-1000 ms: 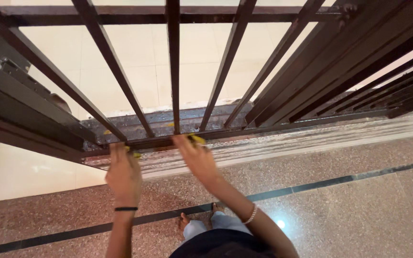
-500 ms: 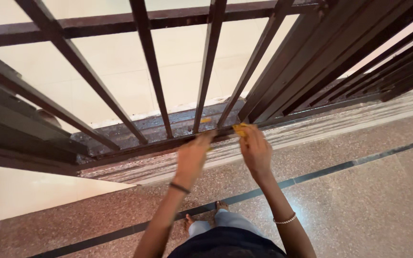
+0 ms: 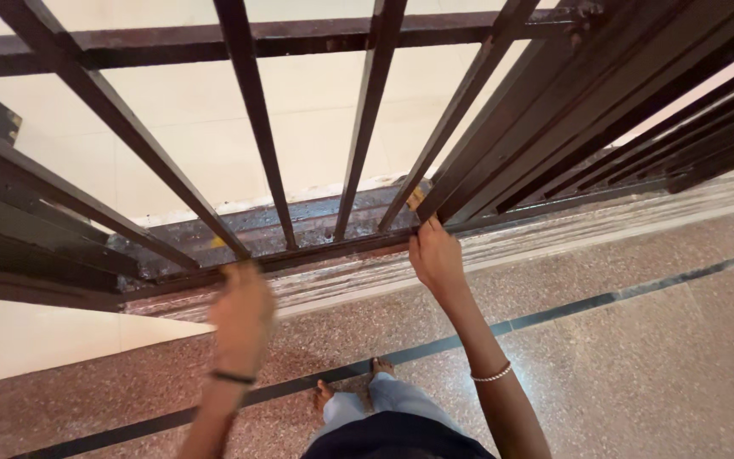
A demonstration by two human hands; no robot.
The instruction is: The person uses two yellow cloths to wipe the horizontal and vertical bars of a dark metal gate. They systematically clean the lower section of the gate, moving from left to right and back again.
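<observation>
A dark brown metal grille (image 3: pixel 256 127) of upright bars stands in front of me, and its bottom rail (image 3: pixel 333 248) runs above a stone sill. My right hand (image 3: pixel 437 255) rests on that rail at the foot of a slanted bar, fingers curled. A bit of yellow cloth (image 3: pixel 416 199) shows just past its fingertips. My left hand (image 3: pixel 244 313) is blurred, just below the rail further left, with a black band on the wrist. Whether it holds anything is unclear. A small yellow fleck (image 3: pixel 217 242) lies on the ledge above it.
Behind the bars is a pale tiled floor (image 3: pixel 206 110). A folded stack of grille sections (image 3: pixel 639 93) leans at the right. I stand on speckled reddish stone floor (image 3: pixel 639 365) crossed by a dark inlaid strip (image 3: pixel 554 316). My bare feet (image 3: pixel 358 384) are below.
My left hand has pulled back leftward and down off the rail. My right hand has stayed at the same bar and now presses closer to its foot.
</observation>
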